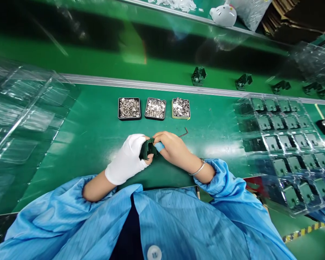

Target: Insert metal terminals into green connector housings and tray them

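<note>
My left hand, in a white glove with the fingertips bare, is closed around a dark green plastic housing. The housing is tilted, and the fingers cover part of it. At its upper right edge is my right hand, bare, with a blue wrap on one finger and a bracelet at the wrist. Its thumb and forefinger are pinched together against the housing; whatever lies between them is too small to make out. Just beyond the right hand, an L-shaped hex key rests on the green mat.
Three small square trays, a left one, a middle one and a right one, hold shiny metal pieces. Right stands a see-through compartment tray of green housings; left, transparent plastic trays. Behind a metal rail stand more housings.
</note>
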Demonstrator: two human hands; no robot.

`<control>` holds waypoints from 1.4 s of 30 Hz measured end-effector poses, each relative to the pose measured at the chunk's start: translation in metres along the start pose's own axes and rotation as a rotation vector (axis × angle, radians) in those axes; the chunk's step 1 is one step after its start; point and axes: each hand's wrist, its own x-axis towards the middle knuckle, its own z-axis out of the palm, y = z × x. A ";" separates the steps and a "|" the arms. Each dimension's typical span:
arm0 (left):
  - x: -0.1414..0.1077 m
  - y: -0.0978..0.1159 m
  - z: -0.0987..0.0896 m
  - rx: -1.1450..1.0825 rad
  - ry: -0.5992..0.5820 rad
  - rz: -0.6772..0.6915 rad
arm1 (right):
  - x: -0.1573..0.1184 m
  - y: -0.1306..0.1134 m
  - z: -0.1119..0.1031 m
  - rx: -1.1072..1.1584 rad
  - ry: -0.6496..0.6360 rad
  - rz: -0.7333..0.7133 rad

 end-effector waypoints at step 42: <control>0.030 -0.027 -0.005 -0.065 -0.246 -0.041 | -0.014 0.052 -0.025 -0.247 -0.161 0.129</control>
